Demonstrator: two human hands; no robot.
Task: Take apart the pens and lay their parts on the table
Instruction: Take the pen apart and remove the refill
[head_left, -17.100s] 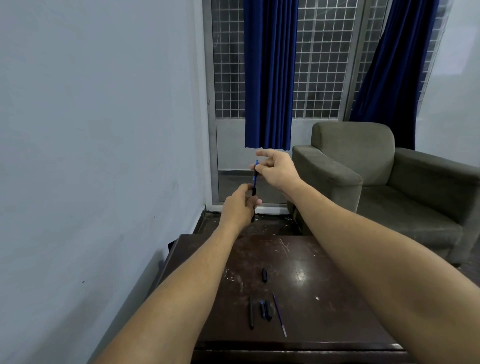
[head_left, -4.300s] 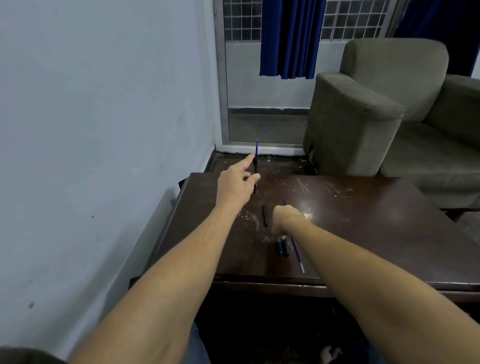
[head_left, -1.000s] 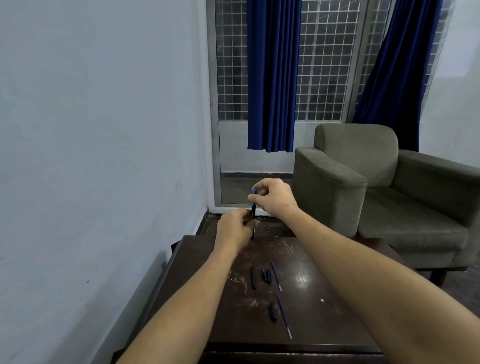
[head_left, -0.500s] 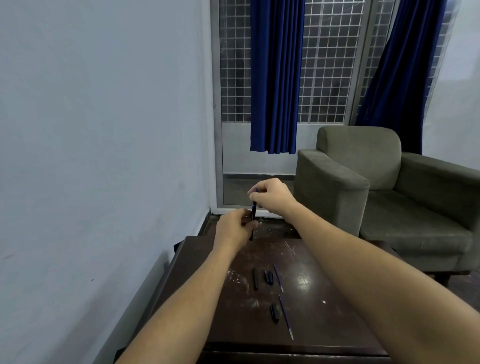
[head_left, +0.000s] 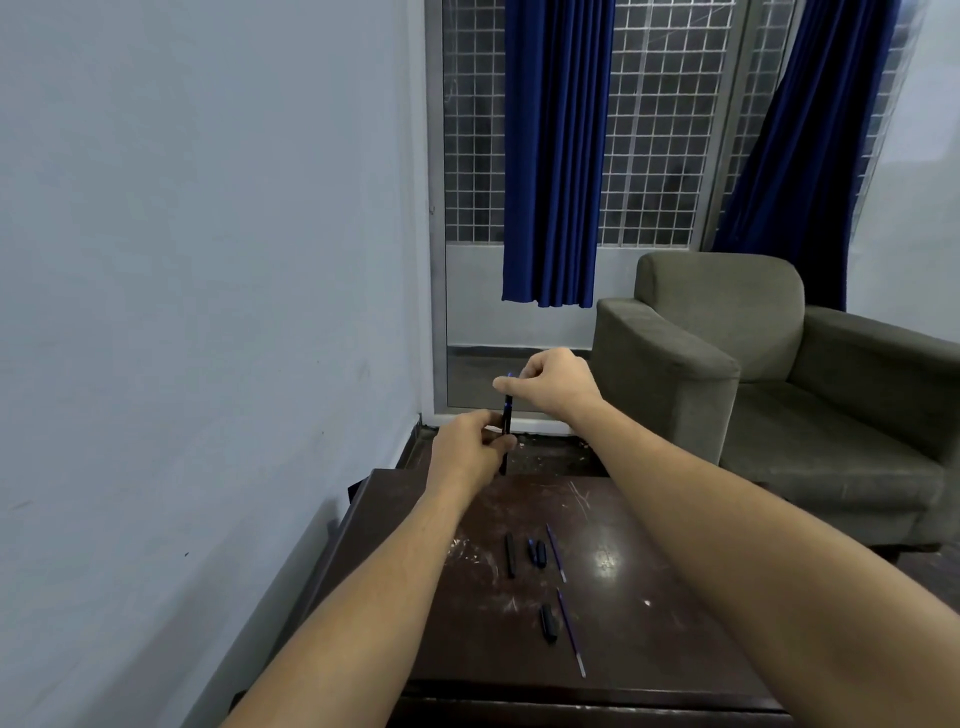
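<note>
One head-worn view looks forward and down over the table (head_left: 649, 649).

Grey-green armchair (head_left: 753, 374) near blue curtains (head_left: 550, 156), a grilled, perhaps glazed window (head_left: 660, 130), pale wall (head_left: 208, 260).

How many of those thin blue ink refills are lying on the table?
2. One refill lies farther out, just right of the short dark pen pieces. The other refill lies nearer the table's front edge, beside a dark cap. An arm might hide more.

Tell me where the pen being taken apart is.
Head view, centre: the pen stands upright above the table's far edge, pinched between left hand below and right hand above.
</note>
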